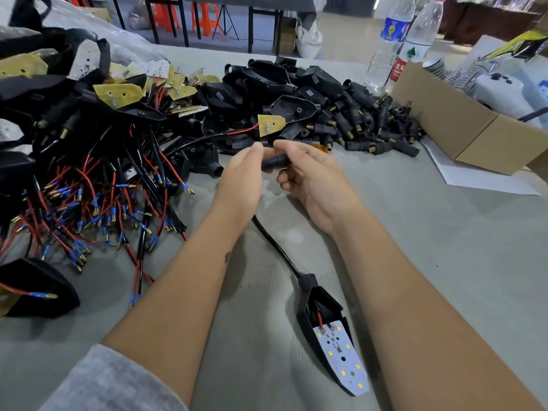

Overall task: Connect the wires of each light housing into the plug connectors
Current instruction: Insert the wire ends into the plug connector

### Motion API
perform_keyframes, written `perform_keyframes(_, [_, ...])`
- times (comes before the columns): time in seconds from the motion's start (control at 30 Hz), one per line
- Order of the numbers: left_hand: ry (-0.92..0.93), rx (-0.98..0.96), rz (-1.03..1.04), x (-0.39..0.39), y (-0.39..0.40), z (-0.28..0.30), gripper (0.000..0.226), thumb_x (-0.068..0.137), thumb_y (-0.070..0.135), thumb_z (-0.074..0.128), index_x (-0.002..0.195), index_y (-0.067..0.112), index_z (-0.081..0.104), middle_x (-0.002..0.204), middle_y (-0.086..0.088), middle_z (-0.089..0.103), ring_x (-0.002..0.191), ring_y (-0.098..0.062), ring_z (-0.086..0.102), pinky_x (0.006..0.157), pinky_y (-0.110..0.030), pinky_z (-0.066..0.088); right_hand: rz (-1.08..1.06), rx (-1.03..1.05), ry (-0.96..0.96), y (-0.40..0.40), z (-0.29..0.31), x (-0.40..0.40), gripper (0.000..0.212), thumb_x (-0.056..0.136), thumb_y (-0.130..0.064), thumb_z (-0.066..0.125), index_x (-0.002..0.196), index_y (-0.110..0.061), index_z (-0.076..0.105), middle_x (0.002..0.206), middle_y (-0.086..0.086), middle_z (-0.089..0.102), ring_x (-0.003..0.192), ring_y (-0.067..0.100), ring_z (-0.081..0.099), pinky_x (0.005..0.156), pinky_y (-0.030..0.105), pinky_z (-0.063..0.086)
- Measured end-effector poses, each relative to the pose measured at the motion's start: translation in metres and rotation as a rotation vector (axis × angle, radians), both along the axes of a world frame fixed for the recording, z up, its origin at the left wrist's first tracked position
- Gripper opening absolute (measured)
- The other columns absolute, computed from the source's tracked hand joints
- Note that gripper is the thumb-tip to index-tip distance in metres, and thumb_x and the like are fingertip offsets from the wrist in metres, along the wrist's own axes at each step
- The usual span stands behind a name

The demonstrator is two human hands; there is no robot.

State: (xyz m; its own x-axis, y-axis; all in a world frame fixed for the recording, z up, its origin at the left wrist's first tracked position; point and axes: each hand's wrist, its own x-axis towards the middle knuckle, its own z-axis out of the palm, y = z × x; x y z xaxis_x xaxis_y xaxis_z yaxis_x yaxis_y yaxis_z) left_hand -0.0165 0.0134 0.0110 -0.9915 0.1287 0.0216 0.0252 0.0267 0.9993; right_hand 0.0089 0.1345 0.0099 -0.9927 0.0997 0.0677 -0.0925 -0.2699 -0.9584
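Observation:
A black light housing with a white LED board lies on the grey table between my forearms. Its black cable runs up under my left hand. My right hand grips a black plug connector at table centre. My left hand's fingertips pinch at the connector's left end, where the cable's wires are hidden behind the fingers.
Wired housings with red and black leads are heaped at the left. A pile of loose black plug connectors and empty housings lies behind my hands. A cardboard box and two water bottles stand at the right.

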Motion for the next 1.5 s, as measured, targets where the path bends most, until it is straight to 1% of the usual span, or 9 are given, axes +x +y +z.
perform_keyframes(0.1, [0.008, -0.044, -0.013, -0.0005, 0.0007, -0.0018, 0.028, 0.101, 0.021, 0.038, 0.091, 0.026, 0.064, 0.041, 0.019, 0.045, 0.041, 0.002, 0.038, 0.050, -0.022, 0.028, -0.018, -0.148, -0.037, 0.0015, 0.0015, -0.0003, 0.030, 0.106, -0.018, 0.040, 0.114, -0.002, 0.064, 0.086, 0.009, 0.067, 0.062, 0.011, 0.058, 0.061, 0.021, 0.051])
perform_keyframes(0.3, [0.045, -0.031, 0.034, -0.0043, -0.0016, -0.0056, 0.029, 0.100, 0.019, 0.041, 0.087, 0.028, 0.065, 0.040, 0.019, 0.046, 0.040, 0.001, 0.038, 0.051, -0.024, 0.030, -0.053, -0.133, -0.055, -0.0017, 0.0004, -0.0002, 0.038, 0.107, -0.027, 0.036, 0.114, -0.002, 0.063, 0.084, 0.010, 0.069, 0.066, 0.011, 0.063, 0.067, 0.022, 0.055])
perform_keyframes(0.4, [0.055, -0.002, 0.057, -0.0054, -0.0009, -0.0069, 0.024, 0.099, 0.017, 0.044, 0.093, 0.024, 0.066, 0.051, 0.016, 0.048, 0.041, 0.000, 0.038, 0.049, -0.022, 0.032, -0.118, -0.098, -0.042, -0.0013, -0.0011, -0.0010, 0.039, 0.107, -0.029, 0.036, 0.113, -0.004, 0.065, 0.080, 0.006, 0.070, 0.064, 0.010, 0.063, 0.067, 0.022, 0.055])
perform_keyframes(0.53, [0.054, 0.047, 0.065, -0.0044, 0.0000, -0.0066, 0.017, 0.100, 0.014, 0.047, 0.096, 0.022, 0.062, 0.072, 0.005, 0.052, 0.045, 0.001, 0.045, 0.043, -0.018, 0.038, -0.232, -0.045, -0.028, -0.0008, -0.0024, -0.0028, 0.042, 0.107, -0.032, 0.035, 0.097, -0.009, 0.069, 0.076, 0.005, 0.066, 0.061, 0.009, 0.060, 0.064, 0.022, 0.052])
perform_keyframes(0.73, [0.060, 0.146, 0.064, -0.0020, -0.0012, -0.0068, 0.018, 0.098, 0.004, 0.051, 0.095, 0.019, 0.060, 0.094, -0.006, 0.062, 0.058, -0.003, 0.061, 0.052, -0.020, 0.050, -0.304, -0.111, -0.043, 0.0056, -0.0015, -0.0032, 0.041, 0.105, -0.036, 0.039, 0.091, -0.010, 0.068, 0.067, 0.001, 0.057, 0.059, 0.010, 0.057, 0.058, 0.022, 0.049])
perform_keyframes(0.97, [0.065, 0.188, 0.061, -0.0002, -0.0043, -0.0051, 0.019, 0.097, 0.001, 0.052, 0.097, 0.018, 0.059, 0.099, -0.006, 0.063, 0.059, -0.007, 0.065, 0.057, -0.018, 0.053, -0.201, -0.277, -0.010, 0.0063, 0.0006, -0.0007, 0.012, 0.098, -0.006, 0.054, 0.097, -0.002, 0.065, 0.068, 0.000, 0.062, 0.060, 0.008, 0.061, 0.060, 0.019, 0.052])
perform_keyframes(1.2, [0.051, 0.236, 0.025, 0.0016, -0.0049, -0.0032, 0.018, 0.097, 0.001, 0.052, 0.099, 0.018, 0.059, 0.094, -0.002, 0.065, 0.062, -0.010, 0.069, 0.060, -0.022, 0.056, -0.219, -0.177, -0.010, 0.0049, 0.0000, -0.0008, 0.015, 0.099, -0.017, 0.056, 0.093, -0.017, 0.070, 0.091, 0.001, 0.060, 0.072, 0.010, 0.057, 0.062, 0.021, 0.051])
perform_keyframes(1.37, [0.068, 0.273, 0.022, 0.0017, -0.0060, -0.0025, 0.014, 0.100, 0.014, 0.052, 0.098, 0.021, 0.063, 0.085, 0.004, 0.071, 0.070, -0.016, 0.072, 0.058, -0.022, 0.055, -0.167, -0.109, 0.015, 0.0041, -0.0004, 0.0001, 0.013, 0.098, -0.010, 0.055, 0.096, -0.012, 0.068, 0.086, 0.003, 0.066, 0.074, 0.011, 0.058, 0.067, 0.020, 0.052])
perform_keyframes(1.5, [0.146, 0.276, 0.077, 0.0016, -0.0063, -0.0016, 0.019, 0.098, 0.008, 0.054, 0.101, 0.022, 0.066, 0.081, 0.006, 0.074, 0.081, -0.015, 0.065, 0.076, -0.030, 0.055, -0.192, -0.154, 0.020, 0.0035, -0.0019, -0.0013, 0.016, 0.100, -0.010, 0.053, 0.101, -0.007, 0.068, 0.087, 0.005, 0.068, 0.075, 0.010, 0.061, 0.069, 0.019, 0.052])
